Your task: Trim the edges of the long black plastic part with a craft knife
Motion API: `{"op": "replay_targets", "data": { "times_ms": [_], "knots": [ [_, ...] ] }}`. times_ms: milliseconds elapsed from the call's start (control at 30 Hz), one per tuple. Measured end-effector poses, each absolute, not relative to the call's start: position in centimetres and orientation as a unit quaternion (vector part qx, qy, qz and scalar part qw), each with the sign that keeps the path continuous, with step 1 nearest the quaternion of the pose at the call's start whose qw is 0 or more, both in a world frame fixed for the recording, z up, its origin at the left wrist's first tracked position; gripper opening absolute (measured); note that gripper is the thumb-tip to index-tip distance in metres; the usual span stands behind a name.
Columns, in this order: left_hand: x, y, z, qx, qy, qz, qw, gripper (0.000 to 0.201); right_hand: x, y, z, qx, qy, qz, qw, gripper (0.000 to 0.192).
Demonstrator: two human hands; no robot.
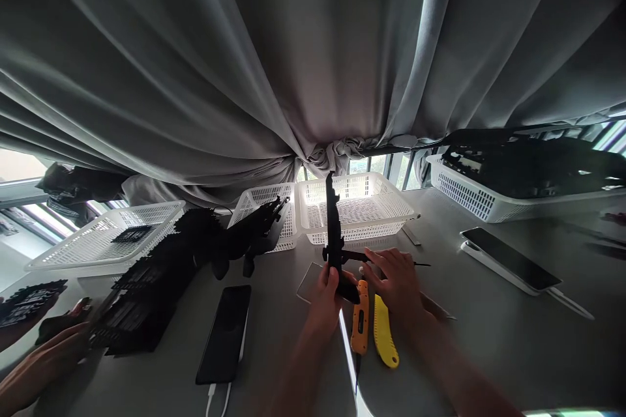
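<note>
Gripping the long black plastic strip (334, 228) upright above the worktop (489, 339), my left hand (327, 296) fingers wrap its base; right hand (396, 280) fingers spread beside it. Seems light, stiff, snappable; I'd hold low.

A small assembly workroom: white sorting baskets (359, 205) and stacked black plastic parts (141, 293) on a grey table (489, 339).

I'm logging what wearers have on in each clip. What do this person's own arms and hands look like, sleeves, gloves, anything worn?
Both are bare: the left hand and right hand wear no gloves, and both forearms show no sleeves. No watch, ring or wristband is visible, though the dim backlight hides fine detail.
</note>
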State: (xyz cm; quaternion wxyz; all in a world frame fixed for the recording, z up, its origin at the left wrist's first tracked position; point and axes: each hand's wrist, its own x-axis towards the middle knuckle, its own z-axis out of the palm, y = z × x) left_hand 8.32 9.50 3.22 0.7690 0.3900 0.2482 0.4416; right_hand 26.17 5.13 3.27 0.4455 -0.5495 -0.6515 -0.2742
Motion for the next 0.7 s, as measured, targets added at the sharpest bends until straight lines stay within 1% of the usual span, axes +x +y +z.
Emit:
{"op": "replay_targets", "data": {
  "times_ms": [367,533,700],
  "knots": [
    [8.1,9.7,3.7,0.367,0.228,0.451,0.781,0.057,26.7,5.1,2.7,-0.572,-0.659,-0.242,0.425,0.03],
    [8.1,9.7,3.7,0.365,0.228,0.441,0.788,0.06,27.1,5.2,3.1,-0.552,-0.672,-0.252,0.424,0.029],
    [8.1,9.7,3.4,0.367,0.23,0.443,0.785,0.059,27.5,5.3,3.4,-0.54,-0.678,-0.264,0.423,0.026]
  ]
}}
